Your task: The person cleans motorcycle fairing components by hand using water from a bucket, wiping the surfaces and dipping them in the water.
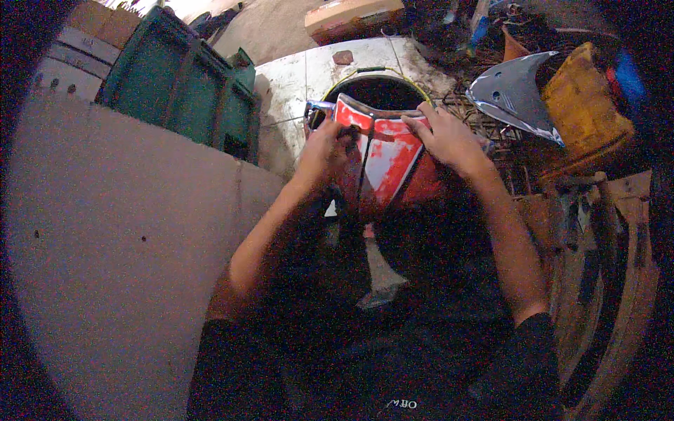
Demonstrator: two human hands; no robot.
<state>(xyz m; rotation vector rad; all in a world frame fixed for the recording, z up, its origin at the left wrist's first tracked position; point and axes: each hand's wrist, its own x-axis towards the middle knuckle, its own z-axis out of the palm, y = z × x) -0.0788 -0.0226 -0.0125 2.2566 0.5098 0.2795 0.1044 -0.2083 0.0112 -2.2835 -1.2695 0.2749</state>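
Observation:
A red and white curved body panel [385,165], like a piece of motorcycle fairing, is tilted in front of me. Its red paint is patchy, with white areas and dark lines running down it. My left hand [327,153] is closed at the panel's left edge, fingers curled onto its face; a dark patch shows at the fingertips. My right hand [449,137] grips the upper right edge, thumb on the face. Just behind the panel stands a black bucket [375,85] with a yellowish rim line. The panel's lower part fades into shadow over my lap.
A grey pointed panel [516,95] and a worn yellow container [586,105] are on the right. Green crates [184,84] stand left, behind a pale board [126,210]. On the white tiles [288,84] lies a small brown piece [342,57]. Wooden slats [632,238] are at lower right.

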